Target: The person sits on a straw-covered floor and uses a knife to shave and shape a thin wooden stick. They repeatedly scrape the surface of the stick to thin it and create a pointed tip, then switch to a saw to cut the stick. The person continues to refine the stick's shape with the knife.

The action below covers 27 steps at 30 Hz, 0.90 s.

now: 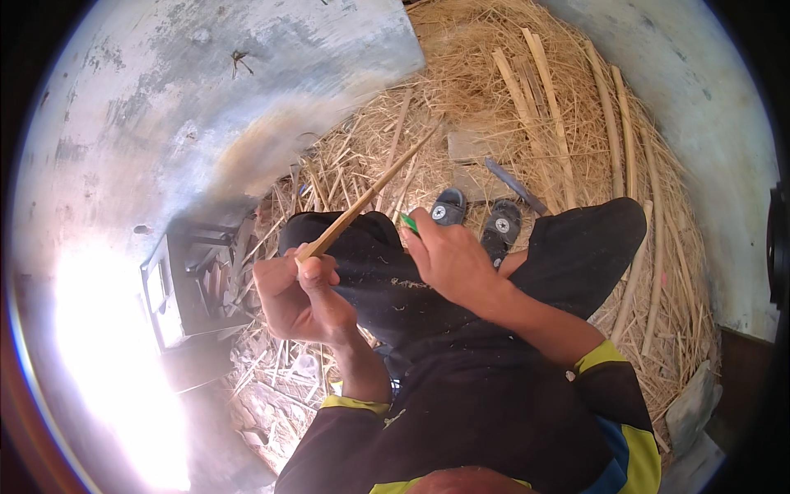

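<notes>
Pinched between the thumb and fingers of my left hand (298, 298) is the near end of a long tan split-wood strip (362, 202). The strip slants up and away to the right over my left knee and narrows toward its far tip. My right hand (457, 259) is closed beside the strip, above my lap, apart from my left hand. A small bright green thing (409, 223) pokes out of its grip. My fingers cover the rest of it, so its kind does not show. Pale shavings (407, 284) lie on my dark trousers.
Straw-like shavings (461, 49) cover the floor. Long wooden strips (553, 115) lie at far right. A long dark grey metal tool (517, 186) rests beyond my sandals (499, 226). An open box-like frame (197, 284) stands at left by a bright glare. Worn pale walls (271, 74) close in the sides.
</notes>
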Motion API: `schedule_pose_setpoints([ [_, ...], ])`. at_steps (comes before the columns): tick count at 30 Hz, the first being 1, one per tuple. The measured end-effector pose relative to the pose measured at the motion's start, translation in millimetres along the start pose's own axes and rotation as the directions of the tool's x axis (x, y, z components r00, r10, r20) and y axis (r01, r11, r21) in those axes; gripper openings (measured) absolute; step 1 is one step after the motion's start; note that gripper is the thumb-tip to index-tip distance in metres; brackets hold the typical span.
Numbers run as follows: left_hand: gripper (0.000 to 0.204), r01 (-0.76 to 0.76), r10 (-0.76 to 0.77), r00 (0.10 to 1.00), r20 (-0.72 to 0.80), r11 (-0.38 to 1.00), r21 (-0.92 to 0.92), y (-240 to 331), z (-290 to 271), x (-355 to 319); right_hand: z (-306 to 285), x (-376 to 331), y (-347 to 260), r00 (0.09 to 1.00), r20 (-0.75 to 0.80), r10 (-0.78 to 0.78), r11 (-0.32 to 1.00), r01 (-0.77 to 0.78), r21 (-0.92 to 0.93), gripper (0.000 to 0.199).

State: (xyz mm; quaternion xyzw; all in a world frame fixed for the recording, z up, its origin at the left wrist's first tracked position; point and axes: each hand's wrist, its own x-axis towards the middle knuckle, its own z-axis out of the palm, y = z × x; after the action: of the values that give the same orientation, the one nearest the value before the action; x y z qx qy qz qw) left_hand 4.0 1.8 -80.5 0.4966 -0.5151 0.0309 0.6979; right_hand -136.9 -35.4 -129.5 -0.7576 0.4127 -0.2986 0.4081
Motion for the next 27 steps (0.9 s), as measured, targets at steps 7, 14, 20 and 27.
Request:
schedule_pose_setpoints([
  [7, 0.024, -0.154, 0.137, 0.981, 0.134, 0.980, 0.126, -10, -9, 7, -15, -5, -36, 0.995, 0.069, -0.069, 0.996, 0.073, -0.055, 0.020],
  [14, 0.019, -0.197, 0.180, 0.972, 0.154, 0.975, 0.103, -11, -8, 4, -20, -11, -48, 0.997, 0.063, -0.041, 0.996, 0.045, -0.074, 0.020],
  [20, 0.020, -0.201, 0.191, 0.971, 0.146, 0.978, 0.058, -10, -4, 3, -15, -13, -44, 0.995, -0.011, -0.096, 0.995, 0.096, -0.037, 0.019],
  [27, 0.020, -0.143, 0.136, 0.979, 0.151, 0.989, 0.040, -11, -4, -2, -20, -15, -51, 0.987, -0.007, -0.161, 0.985, 0.160, -0.066, 0.018],
])
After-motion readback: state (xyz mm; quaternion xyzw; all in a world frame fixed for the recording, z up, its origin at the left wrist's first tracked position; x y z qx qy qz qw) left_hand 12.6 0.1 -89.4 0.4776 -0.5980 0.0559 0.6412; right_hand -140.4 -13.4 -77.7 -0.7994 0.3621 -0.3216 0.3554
